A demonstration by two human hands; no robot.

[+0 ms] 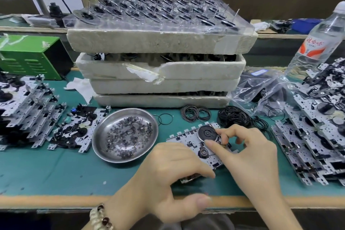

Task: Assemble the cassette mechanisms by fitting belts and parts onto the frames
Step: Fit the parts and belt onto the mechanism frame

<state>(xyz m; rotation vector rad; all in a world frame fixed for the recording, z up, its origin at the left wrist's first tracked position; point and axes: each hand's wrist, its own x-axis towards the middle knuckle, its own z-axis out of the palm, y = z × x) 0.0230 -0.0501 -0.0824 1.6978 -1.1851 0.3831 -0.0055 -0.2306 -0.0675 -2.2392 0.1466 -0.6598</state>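
table (56, 170) topped in green carried it all: stacked foam trays (160, 43) at the back, heaps of frames (308, 136) at either side, a steel dish (100, 147) of washers left of centre, a tangle of belts (233, 117) just beyond the work. the left hand (168, 170) curled its fingers over the near end of one frame (188, 138), pinning it to the table near the front edge. the right hand (248, 147) pinched thumb and forefinger at the rim of the flywheel (207, 133) seated on it; whether a belt lay between them was too fine to tell. a belt stretched here could slip off the rim or twist, and a slack left hand would let the frame skid. the small pulley (202, 152) below the flywheel looked easy to miss. the frame lay flat, its tabbed edge facing the trays and slanting up to the right. its long axis seemed to follow that edge, though the hands hid much.
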